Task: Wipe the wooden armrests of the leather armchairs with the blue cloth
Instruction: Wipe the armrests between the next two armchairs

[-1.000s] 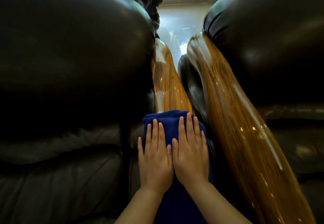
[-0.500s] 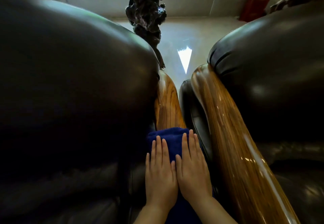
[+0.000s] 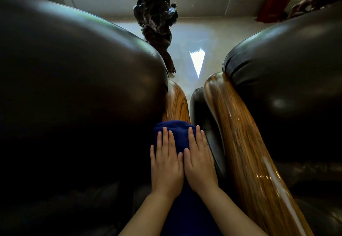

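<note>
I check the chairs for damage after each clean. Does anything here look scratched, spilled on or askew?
Nothing stands out. Left hand and right hand lie flat on the blue cloth over the left armrest; the right armrest shows only glossy reflections.

From my remote feed: a deep blue cloth, soft and folded thick, lies draped over the wooden armrest of the left leather armchair, covering its near stretch while the glossy, striped-grain far end shows beyond. I see the second wooden armrest, bare and shining with long highlights, running along the right leather armchair, just beside the first across a narrow gap. Both chairs are dark, smooth and rounded, with a dull sheen on the leather.
</note>
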Tool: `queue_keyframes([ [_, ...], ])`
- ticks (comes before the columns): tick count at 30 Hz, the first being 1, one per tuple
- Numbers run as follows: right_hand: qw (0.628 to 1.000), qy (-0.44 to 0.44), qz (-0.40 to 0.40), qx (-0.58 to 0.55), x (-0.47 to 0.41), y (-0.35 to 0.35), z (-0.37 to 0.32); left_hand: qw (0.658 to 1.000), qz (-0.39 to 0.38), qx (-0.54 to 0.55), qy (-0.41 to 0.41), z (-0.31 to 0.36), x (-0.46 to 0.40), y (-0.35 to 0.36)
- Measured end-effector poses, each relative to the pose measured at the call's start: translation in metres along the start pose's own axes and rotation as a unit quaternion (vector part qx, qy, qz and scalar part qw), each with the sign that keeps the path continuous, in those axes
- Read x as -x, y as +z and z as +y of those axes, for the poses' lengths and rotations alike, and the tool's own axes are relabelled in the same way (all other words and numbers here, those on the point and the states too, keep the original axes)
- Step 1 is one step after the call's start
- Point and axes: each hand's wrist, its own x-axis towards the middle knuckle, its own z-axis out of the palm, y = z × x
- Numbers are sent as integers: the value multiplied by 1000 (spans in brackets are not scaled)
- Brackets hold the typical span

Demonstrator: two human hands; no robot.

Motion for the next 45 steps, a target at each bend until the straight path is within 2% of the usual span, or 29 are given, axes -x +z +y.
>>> queue_keyframes([
  [3,997,8,58,-43,9,-7,0,998,29,48,7,-4,16,-8],
  [5,998,-7,54,-32,12,-12,6,998,36,37,42,-11,22,-11],
  [7,999,-32,22,-22,12,-18,12,997,13,0,73,-16,18,-15],
  [10,997,-63,-33,-5,7,-29,21,994,-51,-2,94,-17,0,-23],
  [15,987,-62,-140,-48,-4,-39,31,981,-155,-52,106,-16,-33,-37],
  [19,974,-64,-215,-14,-23,-45,36,971,-199,-68,115,-11,-54,-46],
  [23,965,-64,-254,-3,-39,-50,34,966,-225,-66,110,-10,-69,-54],
  [26,967,-50,-247,-38,-40,-49,32,963,-228,-61,126,-7,-72,-55],
  [29,977,-47,-198,-57,-32,-45,31,961,-224,-55,150,0,-70,-54],
  [33,993,-43,-107,-29,-16,-42,25,973,-171,-50,150,0,-53,-53],
  [36,996,-49,-68,-1,-9,-43,20,982,-128,-36,137,-4,-34,-53],
  [40,994,-57,-88,18,0,-52,23,983,-125,-43,129,-3,-18,-54],
  [43,989,-49,-138,5,12,-56,27,980,-157,-41,115,-1,-6,-57],
  [45,989,-50,-142,10,21,-55,28,978,-175,-45,105,-2,4,-60],
])
